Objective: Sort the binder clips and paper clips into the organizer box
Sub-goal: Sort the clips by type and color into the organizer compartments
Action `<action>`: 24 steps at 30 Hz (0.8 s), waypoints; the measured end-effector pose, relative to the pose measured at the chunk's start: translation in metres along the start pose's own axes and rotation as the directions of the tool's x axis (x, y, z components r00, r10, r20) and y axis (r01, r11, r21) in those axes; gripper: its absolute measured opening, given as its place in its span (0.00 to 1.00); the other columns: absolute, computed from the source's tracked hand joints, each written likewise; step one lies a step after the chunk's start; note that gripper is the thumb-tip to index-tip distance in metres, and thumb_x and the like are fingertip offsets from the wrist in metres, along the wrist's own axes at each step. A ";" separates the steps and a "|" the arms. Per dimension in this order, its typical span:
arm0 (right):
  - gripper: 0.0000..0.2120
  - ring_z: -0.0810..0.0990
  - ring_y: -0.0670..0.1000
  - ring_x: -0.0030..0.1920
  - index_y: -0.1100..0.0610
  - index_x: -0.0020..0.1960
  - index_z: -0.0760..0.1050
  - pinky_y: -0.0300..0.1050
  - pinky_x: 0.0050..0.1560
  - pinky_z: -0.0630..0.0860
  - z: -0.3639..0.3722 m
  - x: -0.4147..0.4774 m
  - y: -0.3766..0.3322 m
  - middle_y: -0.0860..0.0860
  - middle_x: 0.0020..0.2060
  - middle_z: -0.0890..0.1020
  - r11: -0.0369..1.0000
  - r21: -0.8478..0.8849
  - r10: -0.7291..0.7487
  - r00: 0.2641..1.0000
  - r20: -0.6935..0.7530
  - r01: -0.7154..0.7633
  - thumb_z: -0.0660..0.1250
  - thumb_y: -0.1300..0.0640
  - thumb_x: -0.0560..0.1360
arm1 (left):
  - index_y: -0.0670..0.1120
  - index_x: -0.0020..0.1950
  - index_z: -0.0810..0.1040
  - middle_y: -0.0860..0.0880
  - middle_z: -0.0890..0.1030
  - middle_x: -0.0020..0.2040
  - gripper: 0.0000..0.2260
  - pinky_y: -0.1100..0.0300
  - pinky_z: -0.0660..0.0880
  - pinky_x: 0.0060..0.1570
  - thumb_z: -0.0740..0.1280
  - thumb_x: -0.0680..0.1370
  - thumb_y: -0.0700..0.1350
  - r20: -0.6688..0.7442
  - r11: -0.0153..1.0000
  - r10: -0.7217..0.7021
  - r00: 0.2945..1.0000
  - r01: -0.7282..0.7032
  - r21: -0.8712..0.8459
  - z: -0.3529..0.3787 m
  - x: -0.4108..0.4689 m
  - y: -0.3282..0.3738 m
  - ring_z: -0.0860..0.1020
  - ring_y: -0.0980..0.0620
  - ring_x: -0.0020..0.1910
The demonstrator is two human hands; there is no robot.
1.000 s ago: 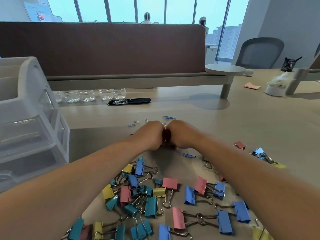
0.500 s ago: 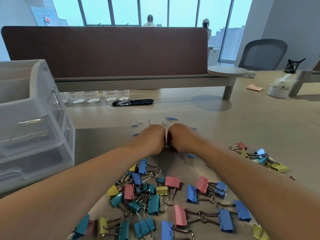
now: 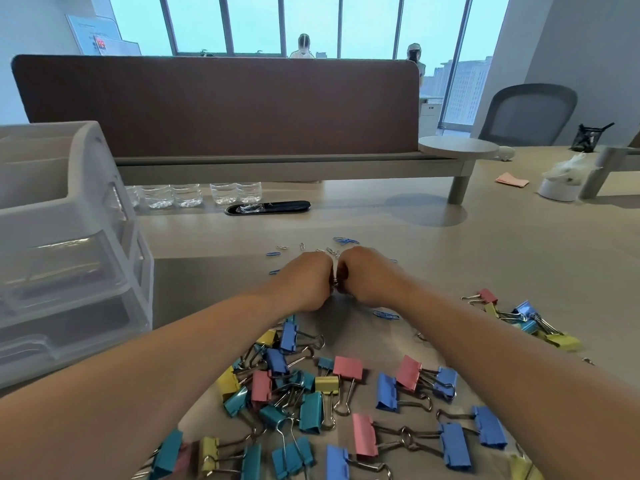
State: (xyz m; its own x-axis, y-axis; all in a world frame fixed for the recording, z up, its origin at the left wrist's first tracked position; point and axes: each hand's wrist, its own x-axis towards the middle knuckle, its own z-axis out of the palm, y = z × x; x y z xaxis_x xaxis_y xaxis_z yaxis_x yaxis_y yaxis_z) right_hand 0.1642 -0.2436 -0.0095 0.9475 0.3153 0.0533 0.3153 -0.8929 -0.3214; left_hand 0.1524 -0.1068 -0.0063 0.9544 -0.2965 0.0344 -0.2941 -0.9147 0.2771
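Little has changed. The organizer box (image 3: 86, 216) stands at the left, well apart from the binder clips (image 3: 310, 412) heaped nearest the person. The left hand (image 3: 306, 284) and right hand (image 3: 367, 277) stay curled knuckle to knuckle, pinching silver paper clips (image 3: 334, 285) between them. Gathering likely continues; sorting hasn't begun.

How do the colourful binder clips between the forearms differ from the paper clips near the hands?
The colourful metal binder clips have broad painted bodies with wire handles; the thin wire paper clips are bare loops, blue or silver. The binder clips lie heaped and overlapping; the paper clips lie scattered, mostly apart. Both sit on the beige desk.
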 end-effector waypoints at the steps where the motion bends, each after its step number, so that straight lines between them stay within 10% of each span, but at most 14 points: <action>1: 0.05 0.76 0.56 0.34 0.67 0.40 0.79 0.51 0.34 0.72 -0.001 0.000 0.000 0.63 0.38 0.81 1.000 -0.002 0.000 1.000 0.002 0.000 0.67 0.66 0.72 | 0.40 0.50 0.81 0.42 0.81 0.46 0.05 0.51 0.76 0.47 0.66 0.77 0.40 0.002 1.000 0.008 1.000 -0.008 0.001 0.000 0.001 -0.001 0.79 0.45 0.45; 9: 0.05 0.80 0.58 0.42 0.64 0.41 0.80 0.51 0.41 0.75 -0.011 -0.004 -0.004 0.60 0.40 0.82 1.000 0.003 -0.015 1.000 -0.003 0.015 0.68 0.62 0.73 | 0.44 0.42 0.82 0.54 0.75 0.28 0.05 0.63 0.72 0.31 0.69 0.75 0.35 0.012 0.998 0.033 0.999 -0.032 -0.056 -0.013 0.004 -0.005 0.73 0.60 0.27; 24: 0.05 0.75 0.45 0.35 0.52 0.43 0.76 0.36 0.34 0.68 -0.074 -0.028 -0.064 0.47 0.37 0.76 0.999 0.004 -0.051 0.991 -0.124 0.052 0.69 0.56 0.78 | 0.43 0.46 0.83 0.46 0.83 0.34 0.06 0.60 0.80 0.34 0.66 0.79 0.39 -0.161 0.968 -0.014 0.987 -0.028 -0.251 -0.084 -0.042 -0.002 0.82 0.51 0.31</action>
State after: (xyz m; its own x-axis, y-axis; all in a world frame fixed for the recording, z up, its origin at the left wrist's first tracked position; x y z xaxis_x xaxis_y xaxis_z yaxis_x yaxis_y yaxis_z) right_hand 0.1217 -0.2186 0.0800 0.9295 0.3182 0.1864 0.3638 -0.8739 -0.3224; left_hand 0.1170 -0.0695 0.0725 0.9540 -0.2356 0.1851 -0.2982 -0.8081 0.5080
